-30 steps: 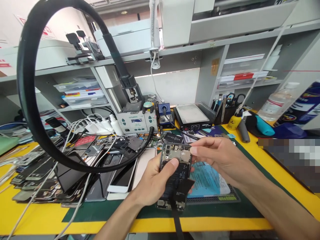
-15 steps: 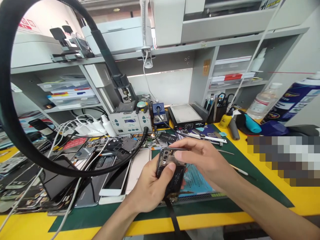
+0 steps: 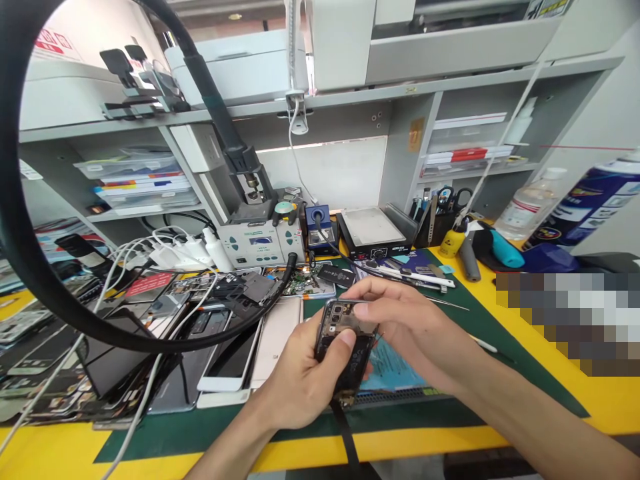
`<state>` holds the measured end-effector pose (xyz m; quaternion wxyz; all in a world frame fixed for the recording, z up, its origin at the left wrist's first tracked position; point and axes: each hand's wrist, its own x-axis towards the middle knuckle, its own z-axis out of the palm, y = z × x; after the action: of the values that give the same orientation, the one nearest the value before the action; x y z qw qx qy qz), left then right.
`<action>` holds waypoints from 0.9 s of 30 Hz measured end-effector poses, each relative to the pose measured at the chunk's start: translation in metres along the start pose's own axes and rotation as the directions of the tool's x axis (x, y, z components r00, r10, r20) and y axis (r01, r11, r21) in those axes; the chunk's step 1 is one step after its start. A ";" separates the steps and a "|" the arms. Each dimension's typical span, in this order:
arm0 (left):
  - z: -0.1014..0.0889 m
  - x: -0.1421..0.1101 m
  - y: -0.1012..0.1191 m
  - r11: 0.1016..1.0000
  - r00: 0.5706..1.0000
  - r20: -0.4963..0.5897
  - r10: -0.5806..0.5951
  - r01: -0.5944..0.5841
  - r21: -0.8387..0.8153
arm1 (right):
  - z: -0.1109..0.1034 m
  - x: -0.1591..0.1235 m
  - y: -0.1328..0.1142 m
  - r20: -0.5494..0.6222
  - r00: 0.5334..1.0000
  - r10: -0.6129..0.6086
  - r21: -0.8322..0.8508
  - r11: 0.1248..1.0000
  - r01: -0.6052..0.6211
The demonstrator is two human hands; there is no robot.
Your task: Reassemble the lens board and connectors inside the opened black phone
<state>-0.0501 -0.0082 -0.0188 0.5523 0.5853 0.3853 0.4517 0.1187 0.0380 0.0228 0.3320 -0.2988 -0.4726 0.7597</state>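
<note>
My left hand (image 3: 303, 377) is closed around the left side of an opened smartphone (image 3: 353, 363), its thumb lying across the inside. The back cover is off, so the camera lenses, upper board shielding and black battery show. My right hand (image 3: 407, 320) grips the phone's top end, thumb pressed over the board beside the cameras and fingers behind the top edge. From the lower end a black strip (image 3: 346, 437) hangs past the table edge. Under the phone is a blue sheet (image 3: 395, 367) on the green mat (image 3: 295, 433).
Several phones, including a white one (image 3: 227, 383), and stacked phone parts cover the left side. A thick black hose (image 3: 165, 343) loops over them. Behind are a hot-air station (image 3: 263, 243), a soldering iron stand (image 3: 320, 233) and a flat heating plate (image 3: 373, 230). Tweezers (image 3: 450, 303) lie at right.
My right hand has moved from the phone's upper right corner onto its top end, thumb now over the board. The phone tilts more, and the black flap near its bottom no longer shows.
</note>
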 end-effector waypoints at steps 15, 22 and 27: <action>0.000 -0.002 -0.002 0.998 1.000 -0.004 0.029 -0.029 0.051 | -0.001 -0.004 -0.001 -0.009 0.999 -0.046 -0.151 0.988 0.044; 0.000 0.000 0.003 0.994 0.996 -0.032 0.088 -0.085 0.064 | -0.005 -0.011 0.013 0.216 0.501 -0.838 -0.829 0.115 0.548; -0.001 0.001 0.003 0.988 0.992 -0.054 0.116 -0.109 0.113 | -0.002 -0.008 0.013 0.398 0.371 -0.839 -0.835 -0.163 0.526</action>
<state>-0.0512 -0.0070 -0.0162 0.4811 0.6216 0.3923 0.4777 0.1223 0.0285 0.0114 0.5292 -0.2214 -0.8191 0.0014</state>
